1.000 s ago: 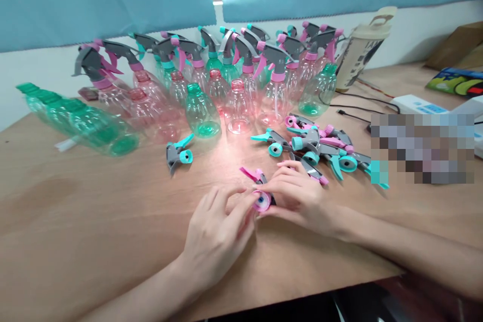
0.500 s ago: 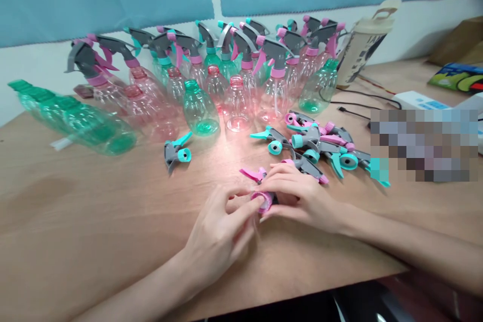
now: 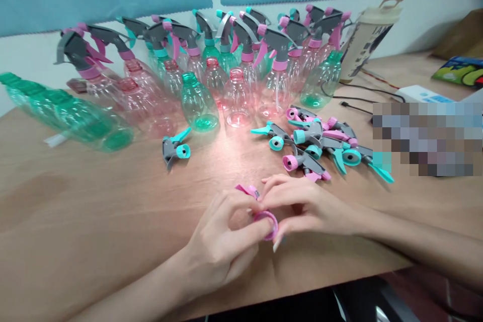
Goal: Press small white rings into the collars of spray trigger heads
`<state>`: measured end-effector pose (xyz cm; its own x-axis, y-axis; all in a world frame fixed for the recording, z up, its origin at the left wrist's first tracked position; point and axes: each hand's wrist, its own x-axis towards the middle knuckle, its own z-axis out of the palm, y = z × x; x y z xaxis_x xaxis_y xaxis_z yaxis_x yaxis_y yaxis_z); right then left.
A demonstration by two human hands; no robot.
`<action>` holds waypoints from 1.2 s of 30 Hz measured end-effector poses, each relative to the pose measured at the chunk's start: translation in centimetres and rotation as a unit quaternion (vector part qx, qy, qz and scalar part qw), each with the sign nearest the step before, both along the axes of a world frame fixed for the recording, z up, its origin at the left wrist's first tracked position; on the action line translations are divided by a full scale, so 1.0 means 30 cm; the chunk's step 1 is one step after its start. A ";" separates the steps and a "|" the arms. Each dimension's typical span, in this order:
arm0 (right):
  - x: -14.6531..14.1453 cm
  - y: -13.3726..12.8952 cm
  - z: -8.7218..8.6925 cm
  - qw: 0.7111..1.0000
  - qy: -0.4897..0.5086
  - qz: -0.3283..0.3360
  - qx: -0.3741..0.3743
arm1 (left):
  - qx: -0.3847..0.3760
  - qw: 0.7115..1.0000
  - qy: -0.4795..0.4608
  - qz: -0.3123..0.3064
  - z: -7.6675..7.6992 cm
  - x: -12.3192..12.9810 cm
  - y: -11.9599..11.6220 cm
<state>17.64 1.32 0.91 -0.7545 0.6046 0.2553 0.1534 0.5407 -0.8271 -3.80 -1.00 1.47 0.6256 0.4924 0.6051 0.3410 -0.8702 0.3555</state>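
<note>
Near the table's front, a pink and grey spray head [image 3: 270, 226] is between my hands, its round pink collar facing me. My left hand [image 3: 228, 234] is closed on it, with the thumb at the collar's opening. Curved around the right side of the collar, my right hand [image 3: 305, 206] has its fingertips close to the spray head; the fingers hide most of its grey body. Just beyond the right hand lies a pile of loose spray heads [image 3: 311, 136] in teal and pink. A single teal and grey spray head [image 3: 175, 150] rests farther left.
Green and pink bottles [image 3: 237, 100] stand at the back, many with spray heads on. Several green bottles [image 3: 86, 121] lean in a row at the left. A cream tumbler [image 3: 372, 40], black cables [image 3: 354, 107] and a white box [image 3: 422, 94] are at the right.
Both hands have come slightly nearer the front edge with the pink spray head, and its collar shows more. My right hand has moved off the pile, where a pink spray head is now uncovered.
</note>
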 end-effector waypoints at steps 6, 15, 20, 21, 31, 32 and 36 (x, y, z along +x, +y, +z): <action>-0.002 0.001 0.017 1.000 -0.015 0.012 -0.012 | 0.007 0.999 0.019 0.025 0.010 0.003 -0.004; 0.011 0.012 0.019 0.998 -0.047 0.031 -0.010 | -0.037 0.999 0.017 0.010 0.009 0.007 -0.017; 0.011 0.007 0.021 0.997 -0.065 0.040 0.010 | -0.083 0.996 0.022 0.008 0.006 0.008 -0.018; 0.011 0.006 0.022 0.997 -0.068 0.038 0.014 | -0.093 0.995 0.019 0.006 0.006 0.008 -0.019; 0.010 0.006 0.019 0.997 -0.065 0.031 0.019 | -0.097 0.995 0.013 -0.001 0.027 0.014 -0.028; 0.009 0.005 0.018 0.997 -0.065 0.032 0.020 | -0.101 0.995 0.015 -0.001 0.026 0.015 -0.028; 0.005 0.001 0.017 0.997 -0.064 0.029 0.022 | -0.103 0.995 0.011 -0.002 0.022 0.016 -0.027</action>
